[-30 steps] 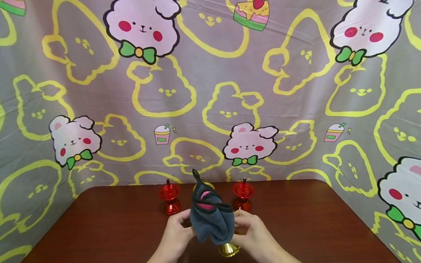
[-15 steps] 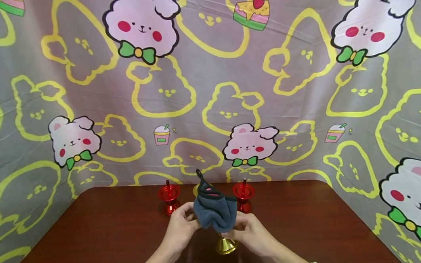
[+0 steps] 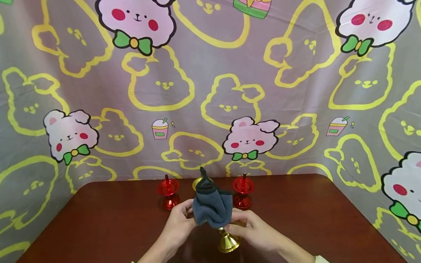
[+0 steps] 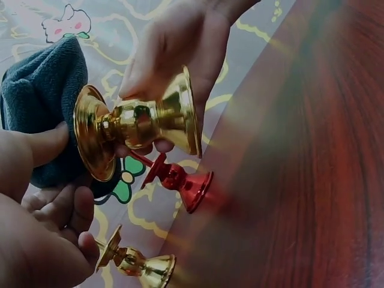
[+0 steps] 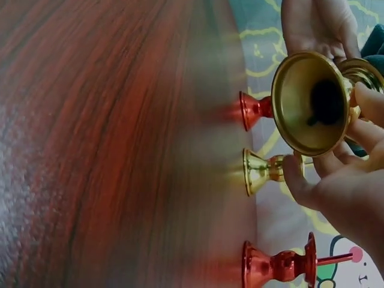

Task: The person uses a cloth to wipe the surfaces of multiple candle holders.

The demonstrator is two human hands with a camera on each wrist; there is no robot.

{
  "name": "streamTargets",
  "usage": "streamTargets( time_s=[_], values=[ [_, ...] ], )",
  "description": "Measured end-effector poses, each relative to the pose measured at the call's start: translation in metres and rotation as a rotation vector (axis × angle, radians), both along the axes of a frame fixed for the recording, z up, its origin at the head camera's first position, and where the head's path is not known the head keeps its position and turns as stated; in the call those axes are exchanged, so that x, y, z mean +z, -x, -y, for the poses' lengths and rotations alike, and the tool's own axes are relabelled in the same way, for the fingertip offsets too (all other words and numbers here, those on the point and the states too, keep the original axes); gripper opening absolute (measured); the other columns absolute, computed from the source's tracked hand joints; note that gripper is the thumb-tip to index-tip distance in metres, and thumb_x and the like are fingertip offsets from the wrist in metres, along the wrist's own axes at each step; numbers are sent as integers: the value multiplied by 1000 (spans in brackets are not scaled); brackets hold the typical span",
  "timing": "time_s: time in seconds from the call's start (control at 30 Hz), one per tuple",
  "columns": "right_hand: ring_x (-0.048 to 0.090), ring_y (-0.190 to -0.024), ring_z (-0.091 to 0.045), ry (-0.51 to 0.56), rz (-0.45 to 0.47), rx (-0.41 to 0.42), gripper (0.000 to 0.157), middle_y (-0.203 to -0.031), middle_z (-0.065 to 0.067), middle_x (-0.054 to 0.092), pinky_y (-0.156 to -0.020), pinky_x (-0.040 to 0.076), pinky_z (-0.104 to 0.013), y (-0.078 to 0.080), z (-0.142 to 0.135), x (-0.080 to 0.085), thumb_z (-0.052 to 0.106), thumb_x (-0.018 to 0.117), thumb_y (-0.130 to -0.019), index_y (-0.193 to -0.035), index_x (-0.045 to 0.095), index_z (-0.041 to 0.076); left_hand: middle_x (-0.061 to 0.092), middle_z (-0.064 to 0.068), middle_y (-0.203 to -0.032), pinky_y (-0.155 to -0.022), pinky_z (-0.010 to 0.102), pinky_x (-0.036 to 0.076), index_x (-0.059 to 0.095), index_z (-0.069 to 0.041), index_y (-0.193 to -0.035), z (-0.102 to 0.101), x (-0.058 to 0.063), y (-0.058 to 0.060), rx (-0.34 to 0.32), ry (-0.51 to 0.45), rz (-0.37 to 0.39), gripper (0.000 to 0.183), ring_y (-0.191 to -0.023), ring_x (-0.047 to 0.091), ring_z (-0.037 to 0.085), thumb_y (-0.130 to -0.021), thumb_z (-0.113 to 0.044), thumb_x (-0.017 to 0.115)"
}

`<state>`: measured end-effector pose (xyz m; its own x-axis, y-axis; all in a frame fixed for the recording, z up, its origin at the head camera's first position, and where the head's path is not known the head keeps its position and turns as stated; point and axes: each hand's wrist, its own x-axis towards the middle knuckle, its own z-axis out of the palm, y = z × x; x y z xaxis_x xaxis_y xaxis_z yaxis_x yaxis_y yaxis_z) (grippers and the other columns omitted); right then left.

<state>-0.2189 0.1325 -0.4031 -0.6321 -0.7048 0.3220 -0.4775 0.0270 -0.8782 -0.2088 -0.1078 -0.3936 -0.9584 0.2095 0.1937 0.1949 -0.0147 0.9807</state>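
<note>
A gold candle holder (image 3: 228,243) is held up above the table, tilted, its hollow base (image 5: 309,105) facing the right wrist camera. My right hand (image 3: 255,228) grips it around the stem, fingers curled. A dark blue-grey cloth (image 3: 212,206) with a black edge and a hanging loop covers its top dish. In the left wrist view the cloth (image 4: 45,99) lies against the upper face of the gold dish (image 4: 95,133). My left hand (image 3: 179,225) pinches the cloth, thumb pressing it near the dish's rim. The holder's spike is hidden under the cloth.
Two red candle holders (image 3: 169,192) (image 3: 243,191) stand upright toward the table's back edge. Between them stands another gold candle holder (image 5: 257,172), mostly hidden by the cloth in the head view. A printed curtain (image 3: 178,69) encloses the brown table (image 3: 94,233).
The cloth has turned and bunched over the dish, so its pink inside no longer shows. More of the gold base is visible below it. The head view has tilted down slightly.
</note>
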Motion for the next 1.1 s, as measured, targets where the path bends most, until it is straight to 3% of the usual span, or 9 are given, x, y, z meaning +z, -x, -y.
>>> streamTargets(
  time_s=[0.13, 0.27, 0.5, 0.63, 0.77, 0.87, 0.97, 1.1],
  values=[
    [53, -123, -20, -31, 13, -21, 31, -132, -7, 58, -102, 44, -32, -2, 4, 1, 10, 57, -101, -132, 64, 12, 73, 10, -100, -79, 26, 51, 65, 7, -117, -1, 0, -2, 20, -3, 15, 33, -86, 65, 16, -85, 1, 72],
    [64, -108, -20, -21, 28, -167, 30, -119, -7, 62, -93, 52, -32, -7, 12, 0, 11, 73, -92, -122, 68, 12, 73, 10, -99, -75, 27, 51, 67, 4, -115, -3, -2, -5, 77, 2, 30, 31, -84, 65, 17, -85, 1, 72],
    [57, -101, -17, -78, -169, -438, 23, -103, 3, 61, -88, 50, -33, -9, 12, 6, 15, 82, -85, -107, 76, 19, 74, 10, -96, -71, 26, 50, 69, 1, -111, -8, 2, -7, 144, -22, 5, 28, -83, 64, 19, -83, 3, 72],
    [56, -99, -18, -97, -182, -479, 24, -100, 3, 61, -86, 50, -33, -7, 12, 14, 10, 82, -83, -105, 76, 18, 73, 10, -93, -71, 26, 49, 70, 0, -110, -10, 6, -5, 165, -33, -25, 27, -83, 63, 19, -83, 4, 72],
    [64, -97, -19, -55, -117, -509, 34, -105, -2, 68, -84, 55, -32, -5, 14, 18, 1, 82, -81, -112, 71, 9, 72, 8, -92, -70, 26, 49, 71, 0, -107, -14, 11, -1, 193, -26, -75, 26, -83, 63, 19, -81, 4, 73],
    [66, -92, -20, -33, -33, -577, 38, -102, -3, 71, -78, 57, -32, -7, 14, 19, 6, 85, -79, -113, 69, 10, 72, 9, -92, -70, 26, 50, 72, 0, -106, -18, 13, 1, 201, -13, -110, 26, -83, 63, 18, -80, 5, 73],
    [67, -92, -19, -41, -6, -619, 36, -97, 0, 72, -77, 56, -33, -11, 13, 18, 13, 89, -77, -109, 72, 13, 72, 9, -92, -71, 26, 52, 72, 1, -106, -19, 12, 3, 183, -5, -124, 25, -84, 64, 19, -82, 4, 72],
    [68, -91, -20, -33, 11, -585, 32, -94, 0, 74, -77, 56, -34, -15, 13, 13, 14, 88, -78, -106, 74, 12, 69, 8, -86, -68, 27, 50, 73, 0, -106, -15, 8, 1, 149, 12, -112, 23, -79, 61, 19, -84, 5, 71]
  ],
)
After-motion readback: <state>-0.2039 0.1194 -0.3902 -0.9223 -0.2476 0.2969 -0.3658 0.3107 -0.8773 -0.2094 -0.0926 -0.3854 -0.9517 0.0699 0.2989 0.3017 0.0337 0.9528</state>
